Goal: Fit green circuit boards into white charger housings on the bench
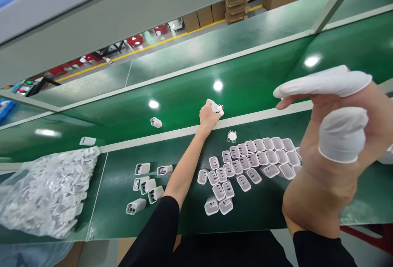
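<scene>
My left hand (209, 116) reaches to the far side of the bench, closed on a small circuit board (221, 107); white covers sit on its fingertips. Another circuit board (232, 136) with a round white part lies just nearer. Raised close to the camera at the right is my right hand (334, 124), fingers stretched and thumb apart, with white finger cots and nothing visible in it. Rows of open white charger housings (245, 162) with slots inside stand between my arms, partly hidden by the right hand. Left of my left arm are several housings with parts inside (147, 186).
At the left lies a clear plastic bag (46, 193) full of white pieces. Two white housings, one (156, 122) near the green conveyor belt (184, 107), lie farther back. A grey shelf beam (123, 17) crosses above. Cardboard boxes (202, 15) stand beyond.
</scene>
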The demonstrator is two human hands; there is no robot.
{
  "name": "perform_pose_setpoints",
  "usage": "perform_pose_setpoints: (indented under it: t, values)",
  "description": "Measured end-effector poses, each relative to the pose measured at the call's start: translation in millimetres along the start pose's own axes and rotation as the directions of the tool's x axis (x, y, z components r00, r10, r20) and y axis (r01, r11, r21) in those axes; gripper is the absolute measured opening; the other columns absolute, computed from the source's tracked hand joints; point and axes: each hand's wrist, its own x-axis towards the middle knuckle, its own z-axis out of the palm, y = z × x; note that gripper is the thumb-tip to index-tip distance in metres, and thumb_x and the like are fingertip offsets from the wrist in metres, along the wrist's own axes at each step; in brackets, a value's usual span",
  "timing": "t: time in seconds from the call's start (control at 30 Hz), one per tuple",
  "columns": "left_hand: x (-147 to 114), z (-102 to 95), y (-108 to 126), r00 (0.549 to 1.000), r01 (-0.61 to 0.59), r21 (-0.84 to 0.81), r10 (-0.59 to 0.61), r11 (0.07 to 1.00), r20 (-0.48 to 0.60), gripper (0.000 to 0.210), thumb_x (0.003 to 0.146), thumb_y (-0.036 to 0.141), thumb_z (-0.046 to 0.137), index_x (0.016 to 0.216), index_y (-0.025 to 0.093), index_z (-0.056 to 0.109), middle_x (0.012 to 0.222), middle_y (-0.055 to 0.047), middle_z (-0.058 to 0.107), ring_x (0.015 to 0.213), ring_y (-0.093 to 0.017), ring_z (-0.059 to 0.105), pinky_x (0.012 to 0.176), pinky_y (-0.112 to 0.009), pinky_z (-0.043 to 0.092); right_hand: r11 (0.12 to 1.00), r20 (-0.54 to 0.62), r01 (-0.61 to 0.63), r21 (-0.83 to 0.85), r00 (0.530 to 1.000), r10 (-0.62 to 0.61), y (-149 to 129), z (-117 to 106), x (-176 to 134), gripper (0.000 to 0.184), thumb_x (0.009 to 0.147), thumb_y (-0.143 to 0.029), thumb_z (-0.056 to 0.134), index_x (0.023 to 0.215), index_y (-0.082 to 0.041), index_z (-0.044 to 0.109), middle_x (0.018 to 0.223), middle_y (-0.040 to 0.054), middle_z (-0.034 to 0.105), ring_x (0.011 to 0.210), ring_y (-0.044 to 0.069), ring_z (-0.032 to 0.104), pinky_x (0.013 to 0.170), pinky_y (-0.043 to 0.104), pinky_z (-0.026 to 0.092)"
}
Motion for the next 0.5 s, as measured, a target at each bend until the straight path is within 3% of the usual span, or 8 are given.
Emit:
perform_pose_setpoints:
  t: [0.07,0.13,0.2,0.3,0.37,0.43,0.5]
  values:
    - [-12.7,-21.3,6.4,1.0,0.004,-0.057,-0.005,0.998,-0.001,0.046,0.075,0.012,0.093,0.093,0.025,0.053,0.094,-0.001,0.074,0.087,-0.022,0.072,0.082,-0.034,0.055,1.0,0.057,0.017,0.009,0.998,-0.017,5.0,0.9,0.4,0.038,0.109,-0.058,0.071,0.115,-0.025,0.09,0.104,0.0091,0.081,0.087,0.028,0.072,0.078,0.049,0.056]
    - [-41.2,-53.6,15.7,0.999,-0.03,-0.178,0.028,0.984,-0.017,0.043,0.074,0.012,0.091,0.095,0.024,0.056,0.098,-0.001,0.077,0.089,-0.02,0.075,0.083,-0.032,0.058,1.0,0.208,0.016,-0.023,0.978,-0.011,12.4,3.5,-2.0,0.026,0.109,-0.045,0.073,0.12,-0.026,0.086,0.104,0.0066,0.08,0.088,0.025,0.072,0.082,0.047,0.057]
    - [-86.0,-91.6,28.2,0.994,-0.108,-0.381,0.095,0.918,-0.051,0.042,0.072,0.012,0.091,0.098,0.022,0.059,0.106,-0.004,0.079,0.096,-0.021,0.077,0.089,-0.034,0.06,0.994,0.418,0.07,-0.084,0.908,-0.028,21.6,11.6,-8.2,0.025,0.105,-0.038,0.077,0.128,-0.028,0.082,0.109,0.0052,0.079,0.098,0.026,0.075,0.088,0.046,0.06]
    - [-171.4,-143.7,48.1,0.987,-0.145,-0.581,0.077,0.801,-0.141,0.045,0.072,0.019,0.096,0.1,0.021,0.061,0.112,-0.007,0.08,0.099,-0.022,0.079,0.092,-0.037,0.063,0.974,0.624,0.227,-0.022,0.764,-0.164,28.7,38.6,-25.9,0.042,0.101,-0.039,0.082,0.143,-0.032,0.077,0.135,0.01,0.079,0.121,0.034,0.076,0.099,0.052,0.064]
    - [-229.8,-169.3,55.7,0.974,-0.148,-0.639,-0.003,0.755,-0.228,0.05,0.069,0.023,0.102,0.1,0.021,0.063,0.115,-0.008,0.081,0.1,-0.023,0.079,0.092,-0.038,0.065,0.958,0.732,0.265,0.112,0.63,-0.26,20.2,61.4,-44.4,0.045,0.105,-0.033,0.077,0.15,-0.033,0.074,0.145,0.012,0.077,0.126,0.035,0.077,0.101,0.055,0.067]
    - [-284.2,-187.2,56.0,0.95,-0.151,-0.692,-0.09,0.706,-0.3,0.054,0.066,0.026,0.105,0.097,0.021,0.062,0.115,-0.008,0.081,0.097,-0.022,0.079,0.091,-0.038,0.066,0.936,0.81,0.248,0.249,0.477,-0.342,0.1,79.9,-68.0,0.044,0.107,-0.028,0.071,0.151,-0.034,0.073,0.142,0.0118,0.079,0.123,0.034,0.08,0.096,0.052,0.071]
    - [-333.6,-198.2,50.3,0.922,-0.156,-0.749,-0.177,0.644,-0.344,0.058,0.061,0.026,0.109,0.096,0.02,0.063,0.112,-0.008,0.082,0.09,-0.02,0.079,0.085,-0.034,0.066,0.915,0.841,0.208,0.346,0.363,-0.401,-24.4,90.1,-95.9,0.046,0.107,-0.026,0.07,0.152,-0.034,0.073,0.135,0.0112,0.082,0.115,0.031,0.083,0.092,0.047,0.074]
